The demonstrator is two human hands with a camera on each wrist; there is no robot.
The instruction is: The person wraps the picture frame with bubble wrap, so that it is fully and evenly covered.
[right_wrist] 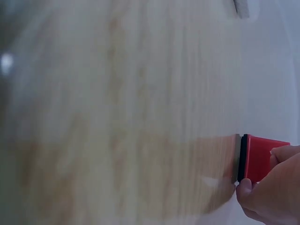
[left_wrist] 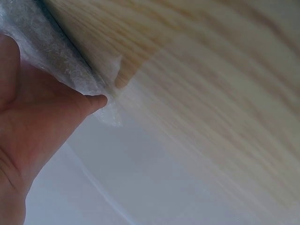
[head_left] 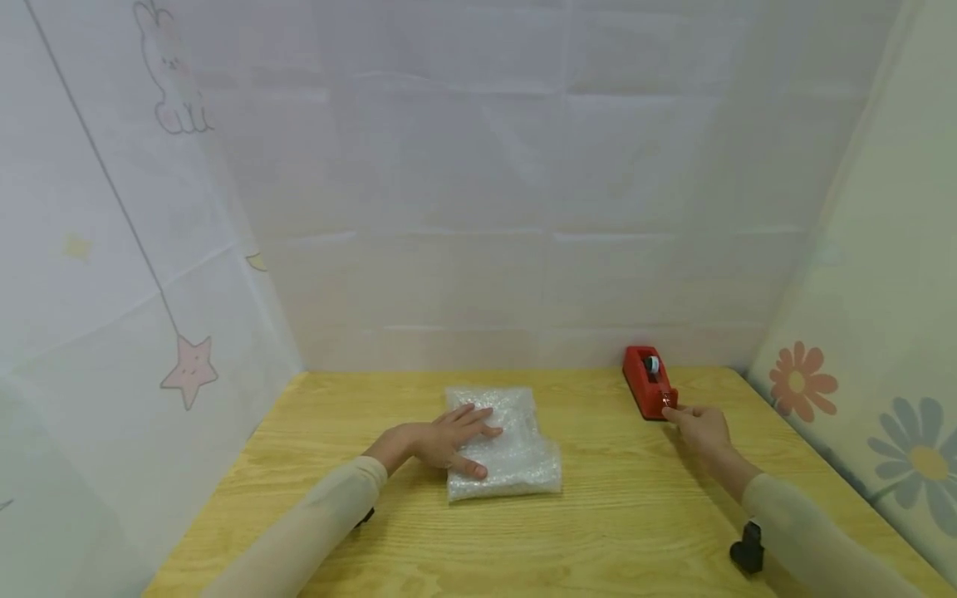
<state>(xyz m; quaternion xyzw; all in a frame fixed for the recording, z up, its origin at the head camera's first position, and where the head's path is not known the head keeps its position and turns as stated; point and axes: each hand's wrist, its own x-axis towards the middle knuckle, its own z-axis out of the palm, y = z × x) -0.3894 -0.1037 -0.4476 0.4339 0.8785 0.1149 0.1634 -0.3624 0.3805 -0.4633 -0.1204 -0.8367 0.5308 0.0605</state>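
Note:
A folded piece of bubble wrap [head_left: 516,461] lies on the wooden table in the head view. My left hand [head_left: 452,440] rests on its left part with the fingers spread. In the left wrist view, the thumb of the left hand [left_wrist: 42,108] extends along the edge of the bubble wrap [left_wrist: 61,56]. At the back right stands a red tape dispenser [head_left: 649,390] with a roll of tape [head_left: 654,365] in it. At the dispenser's front cutter, the thumb and fingertips of my right hand [head_left: 701,428] pinch the tape end, which is barely visible. The right wrist view shows the right hand [right_wrist: 276,192] against the red dispenser [right_wrist: 260,154].
The wooden table [head_left: 359,540] meets a pale sheet-covered wall [head_left: 449,208] just behind the bubble wrap and dispenser. Patterned sheets hang at the left and right sides. A black device [head_left: 748,550] sits beneath the right forearm.

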